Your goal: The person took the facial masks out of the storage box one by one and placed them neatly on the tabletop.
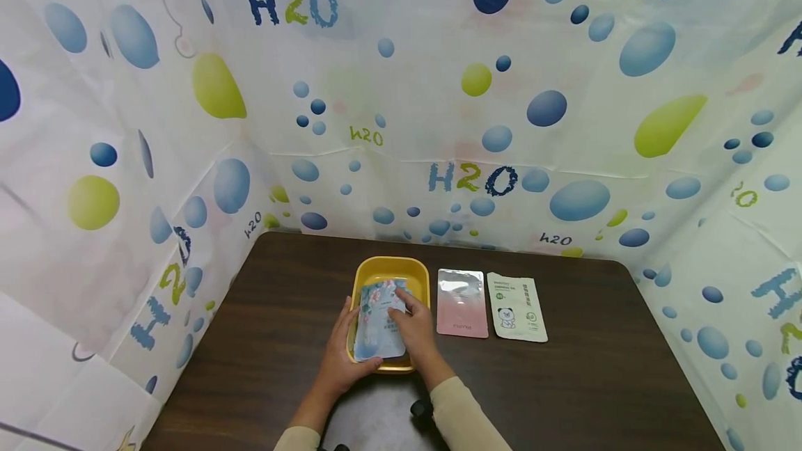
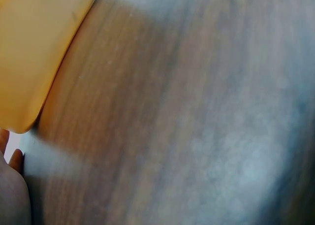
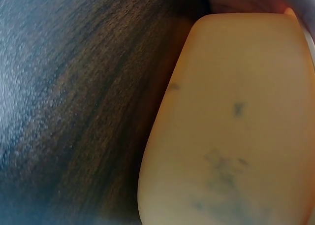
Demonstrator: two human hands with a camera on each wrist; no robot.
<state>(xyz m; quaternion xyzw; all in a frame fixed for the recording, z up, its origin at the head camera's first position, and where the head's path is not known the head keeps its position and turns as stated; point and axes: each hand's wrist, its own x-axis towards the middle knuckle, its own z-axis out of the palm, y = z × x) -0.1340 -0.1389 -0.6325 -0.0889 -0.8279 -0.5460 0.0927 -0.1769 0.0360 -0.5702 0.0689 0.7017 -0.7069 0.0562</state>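
A pale blue floral sachet (image 1: 380,319) lies in a yellow tray (image 1: 391,263), covering much of its inside. My left hand (image 1: 343,353) spreads around the tray's near left corner, fingers along the left rim and thumb near the sachet's lower edge. From the right, my right hand (image 1: 413,326) reaches over the rim. Its extended fingers and thumb touch the sachet's upper right part. In the left wrist view, the tray's outer wall (image 2: 39,52) and part of the left hand (image 2: 12,190) show. The tray's wall (image 3: 231,116) fills much of the right wrist view.
A silver and pink sachet (image 1: 462,305) lies right of the tray. Beside it is a white and green sachet (image 1: 517,308) with a bear drawing. The dark wooden table (image 1: 601,367) meets a patterned curtain (image 1: 401,89) behind. A black object (image 1: 421,409) sits near my right forearm.
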